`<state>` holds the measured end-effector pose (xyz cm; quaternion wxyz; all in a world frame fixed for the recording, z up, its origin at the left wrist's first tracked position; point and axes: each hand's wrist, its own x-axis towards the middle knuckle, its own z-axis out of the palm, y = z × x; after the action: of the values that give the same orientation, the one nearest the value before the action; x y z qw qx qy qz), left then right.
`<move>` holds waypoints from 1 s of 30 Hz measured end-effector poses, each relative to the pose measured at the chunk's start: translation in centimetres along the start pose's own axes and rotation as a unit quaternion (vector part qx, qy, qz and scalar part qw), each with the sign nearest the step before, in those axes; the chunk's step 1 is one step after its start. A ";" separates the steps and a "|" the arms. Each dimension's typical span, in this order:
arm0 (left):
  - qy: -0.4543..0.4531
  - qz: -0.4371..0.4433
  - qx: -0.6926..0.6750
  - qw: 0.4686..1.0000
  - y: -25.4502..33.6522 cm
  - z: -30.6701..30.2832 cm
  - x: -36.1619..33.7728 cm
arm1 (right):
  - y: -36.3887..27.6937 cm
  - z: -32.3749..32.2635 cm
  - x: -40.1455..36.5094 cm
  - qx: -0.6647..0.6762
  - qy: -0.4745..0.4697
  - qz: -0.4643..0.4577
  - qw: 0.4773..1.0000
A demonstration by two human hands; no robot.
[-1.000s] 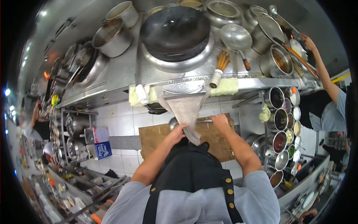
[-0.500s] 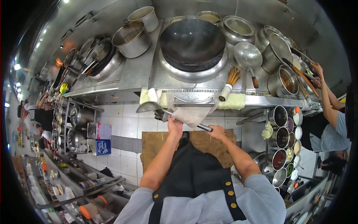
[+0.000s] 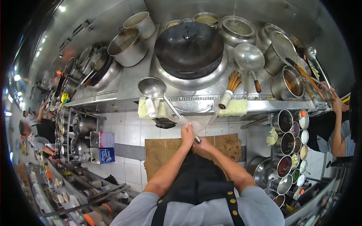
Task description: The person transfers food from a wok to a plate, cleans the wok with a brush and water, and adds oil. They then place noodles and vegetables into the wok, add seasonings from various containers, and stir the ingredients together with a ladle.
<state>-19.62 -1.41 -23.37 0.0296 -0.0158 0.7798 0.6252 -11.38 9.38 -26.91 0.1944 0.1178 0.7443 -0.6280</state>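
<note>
A metal ladle [image 3: 152, 87] points up and left, its bowl over the stove's front edge. My left hand [image 3: 187, 135] is closed around its handle through a pale cloth [image 3: 197, 125]. Just to the right, my right hand [image 3: 202, 144] is closed at the lower end of the handle, its fingers partly hidden. Beyond the ladle, a dark wok [image 3: 189, 49] sits on a round burner. A bamboo brush [image 3: 230, 88] and a perforated skimmer [image 3: 249, 57] lie to the right of the wok.
Two deep pots [image 3: 129, 47] stand left of the wok. Yellow-green towels [image 3: 234, 108] lie along the front edge. Sauce containers [image 3: 284, 144] fill a rack at the right. A co-worker's arm [image 3: 336, 124] holds another ladle at far right. A brown mat [image 3: 162, 150] covers the floor.
The ladle has swung upward, its bowl now facing up over the edge. My hands have come closer together, the right one moving left and down. The co-worker's ladle has come up into view.
</note>
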 end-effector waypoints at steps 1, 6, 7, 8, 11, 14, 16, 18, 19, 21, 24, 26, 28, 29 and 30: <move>-0.003 0.002 -0.002 1.000 0.5 0.0 1.5 | 1.2 -0.4 -2.3 0.058 -0.040 0.035 0.997; -0.009 0.110 0.211 0.971 0.5 -1.3 3.5 | 5.9 -3.2 -9.9 0.111 -0.044 0.116 0.986; -0.011 0.113 0.213 0.970 2.4 -2.1 3.2 | 6.0 -3.1 -9.5 0.114 -0.043 0.114 0.986; -0.090 0.118 0.333 0.931 6.2 -3.3 2.1 | 6.0 -2.8 -8.5 0.112 -0.040 0.105 0.987; -0.216 0.202 0.399 0.868 10.7 -3.6 -1.1 | 4.1 -0.9 -6.0 0.138 -0.068 0.120 0.981; -0.477 0.265 0.249 0.800 16.1 -0.2 -6.3 | 2.8 2.6 -2.5 0.142 -0.163 0.124 0.968; -0.643 0.240 0.105 0.720 19.3 1.0 -9.1 | 3.7 6.7 -0.7 0.050 -0.127 0.025 0.990; -0.737 0.181 0.047 0.649 22.6 1.0 -10.3 | 1.7 7.1 0.0 0.004 -0.095 -0.096 0.991; -0.767 0.151 0.036 0.623 23.4 0.3 -10.3 | -1.8 5.6 -1.3 0.005 -0.087 -0.170 0.982; -0.787 0.176 0.037 0.590 23.8 -1.3 -9.5 | -8.4 1.8 -4.0 0.066 -0.070 -0.158 0.983; -0.839 0.094 -0.014 0.537 25.0 -4.5 -7.2 | -15.7 -3.7 -7.2 0.147 -0.033 -0.147 0.978; -0.865 0.043 -0.055 0.497 25.7 -6.2 -4.6 | -17.5 -6.7 -9.5 0.123 -0.004 -0.153 0.981; -0.859 0.027 -0.043 0.509 26.1 -7.5 -1.0 | -18.2 -9.0 -12.0 0.426 -0.075 -0.175 0.884; -0.841 0.015 -0.049 0.538 25.4 -7.8 1.1 | -18.0 -9.8 -12.8 0.421 -0.061 -0.179 0.887; -0.803 0.018 -0.067 0.592 24.1 -7.8 3.4 | -17.5 -10.4 -13.5 0.508 -0.065 -0.179 0.840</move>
<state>-24.74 -3.79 1.53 0.6317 0.5047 0.3962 0.4350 -8.06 17.35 -4.06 0.0394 0.0231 0.3150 -0.9480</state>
